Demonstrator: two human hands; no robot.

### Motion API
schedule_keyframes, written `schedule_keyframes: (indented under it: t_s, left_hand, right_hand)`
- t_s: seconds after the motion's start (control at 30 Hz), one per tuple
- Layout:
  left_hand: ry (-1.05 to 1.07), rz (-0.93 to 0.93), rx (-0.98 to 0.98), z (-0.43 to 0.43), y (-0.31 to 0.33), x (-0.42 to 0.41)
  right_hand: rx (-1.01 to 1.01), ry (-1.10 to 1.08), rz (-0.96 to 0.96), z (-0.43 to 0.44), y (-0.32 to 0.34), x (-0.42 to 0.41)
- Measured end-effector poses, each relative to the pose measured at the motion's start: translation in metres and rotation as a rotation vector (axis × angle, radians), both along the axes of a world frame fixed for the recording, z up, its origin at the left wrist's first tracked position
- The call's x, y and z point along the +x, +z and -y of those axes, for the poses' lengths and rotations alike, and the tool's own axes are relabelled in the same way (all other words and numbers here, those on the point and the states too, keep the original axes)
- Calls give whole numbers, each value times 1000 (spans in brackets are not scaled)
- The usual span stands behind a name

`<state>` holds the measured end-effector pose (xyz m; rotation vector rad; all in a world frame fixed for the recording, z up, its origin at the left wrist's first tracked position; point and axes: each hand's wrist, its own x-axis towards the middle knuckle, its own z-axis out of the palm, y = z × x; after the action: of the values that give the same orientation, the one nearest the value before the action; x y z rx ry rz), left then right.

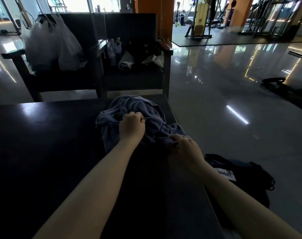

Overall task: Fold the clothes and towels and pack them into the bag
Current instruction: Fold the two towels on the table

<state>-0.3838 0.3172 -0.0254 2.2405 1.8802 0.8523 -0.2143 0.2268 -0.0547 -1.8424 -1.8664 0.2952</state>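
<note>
A crumpled blue-grey towel (pixel 129 107) lies in a heap on the right part of a dark table (pixel 43 144). My left hand (pixel 132 125) grips a bunch of the cloth near the heap's middle. My right hand (pixel 185 147) pinches the towel's near right edge close to the table's side. A black bag (pixel 246 176) with a white label lies on the floor to the right of the table, beside my right forearm.
Two dark armchairs (pixel 102 78) stand behind the table. The left one carries a white plastic bag (pixel 51 44); the right one holds bottles (pixel 114 49) and loose clothes (pixel 139 57). Glossy floor (pixel 215 100) stretches right toward gym machines.
</note>
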Motion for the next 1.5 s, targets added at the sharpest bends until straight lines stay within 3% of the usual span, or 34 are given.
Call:
schedule_keyframes:
  t_s: [0.17, 0.33, 0.6, 0.77, 0.83, 0.97, 1.17, 1.23, 1.33, 1.5]
  left_hand:
    - [-108, 189, -81, 17, 16, -11]
    - [-129, 221, -88, 30, 38, -25]
    - [-250, 169, -185, 55, 55, -52]
    - [-290, -114, -263, 64, 47, -73]
    - [-266, -145, -313, 65, 35, -79]
    - [-30, 270, -311, 56, 18, -72]
    - [32, 24, -287, 14, 3, -54]
    - [44, -44, -280, 3, 0, -51]
    - [27, 25, -263, -10, -3, -53]
    - [-145, 184, -387, -18, 5, -68]
  right_hand:
    - [62, -4, -46, -1, 20, -10]
    - [58, 1, -56, -4, 33, -30]
    - [-74, 47, -146, -9, 44, -72]
    - [-127, 63, -79, -8, 35, -81]
    - [-114, 100, -15, -8, 32, -80]
    - [-24, -5, -102, -8, 38, -74]
    - [167, -76, -261, -14, 37, -73]
    - [102, -21, -107, -21, 28, -74]
    - [-135, 100, 191, -28, 11, -80]
    - [-193, 150, 292, -35, -5, -93]
